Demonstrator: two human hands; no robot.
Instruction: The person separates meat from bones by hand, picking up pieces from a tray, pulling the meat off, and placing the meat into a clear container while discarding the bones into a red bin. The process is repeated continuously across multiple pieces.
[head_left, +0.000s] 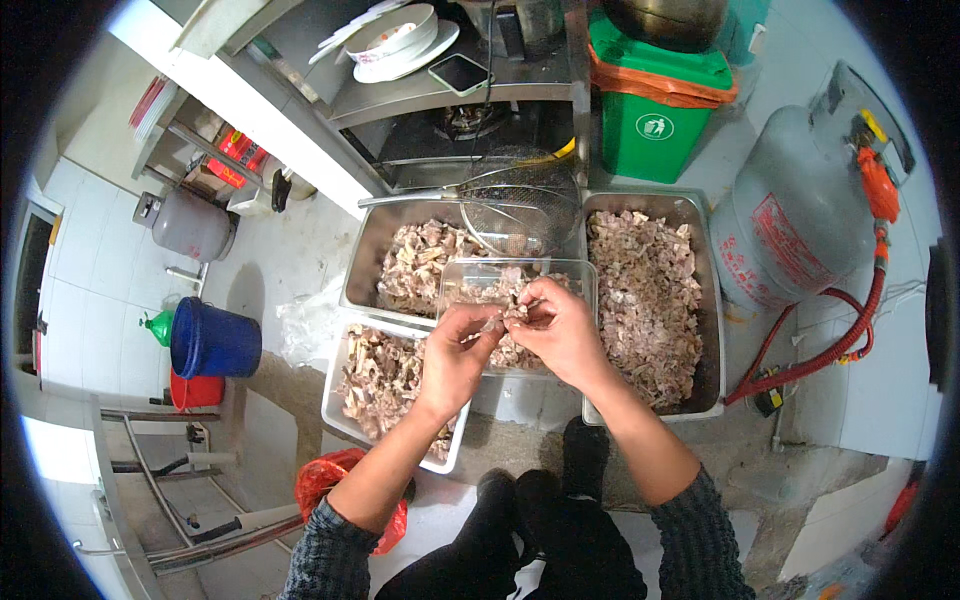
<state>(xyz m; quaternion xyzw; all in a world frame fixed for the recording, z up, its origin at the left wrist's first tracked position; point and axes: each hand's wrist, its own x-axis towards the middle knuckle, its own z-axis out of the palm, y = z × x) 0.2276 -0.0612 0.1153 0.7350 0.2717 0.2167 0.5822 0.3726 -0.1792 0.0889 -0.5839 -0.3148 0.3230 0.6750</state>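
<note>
Both hands meet over a clear plastic container (457, 289) that holds pieces of cooked meat. My left hand (461, 356) pinches a small meat piece (514, 309) between thumb and fingers, and my right hand (559, 326) grips its other side. Behind the container lies a steel tray of meat chunks (420, 262), with a wire mesh strainer (521, 202) resting across it. On the right stands a deeper-filled steel tray (645, 315) of chopped meat. A white plastic tray (375, 382) of meat pieces sits at the left, partly hidden by my left forearm.
At the right are a large gas cylinder (787, 210) and its red hose (832, 360). A green bin (656, 127) stands behind. The steel shelf (525, 88) bears dishes and a phone (460, 73). At left are a blue bucket (217, 337) and a red plastic bag (322, 480).
</note>
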